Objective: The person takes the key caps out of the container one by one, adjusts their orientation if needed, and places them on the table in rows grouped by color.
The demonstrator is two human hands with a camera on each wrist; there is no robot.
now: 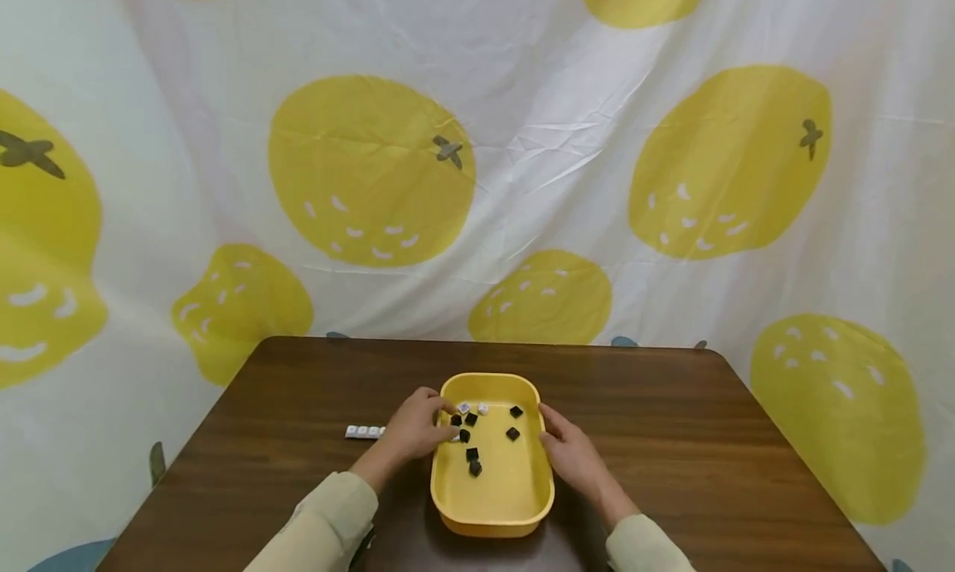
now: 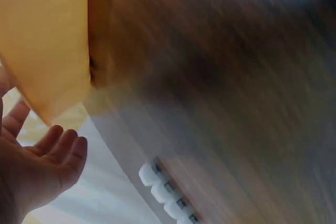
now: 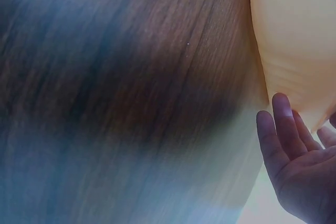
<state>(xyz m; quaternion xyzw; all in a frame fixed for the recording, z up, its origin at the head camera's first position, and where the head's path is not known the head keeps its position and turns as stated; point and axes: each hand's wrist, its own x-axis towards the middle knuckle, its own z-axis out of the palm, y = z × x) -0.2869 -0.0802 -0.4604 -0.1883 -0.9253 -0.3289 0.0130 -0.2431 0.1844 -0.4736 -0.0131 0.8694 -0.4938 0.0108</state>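
Observation:
A yellow tub (image 1: pixel 492 506) stands on the table, with several small black keycaps (image 1: pixel 512 433) and a few white keycaps (image 1: pixel 482 409) on its floor. My left hand (image 1: pixel 413 423) reaches over the tub's left rim, index finger and thumb spread apart among the keycaps there. In the left wrist view, the other fingers (image 2: pixel 67 148) of that hand curve loosely outside the tub wall. Against the tub's right side rests my right hand (image 1: pixel 578 456), its fingertips at the rim. The right wrist view shows those fingers (image 3: pixel 283 119) fairly straight beside the outer wall.
Left of the tub, a row of white keycaps (image 1: pixel 363 431) lies on the dark wooden table (image 1: pixel 716 439), partly hidden behind my left hand. A white curtain with yellow fruit prints (image 1: pixel 522 191) hangs behind the table's far edge.

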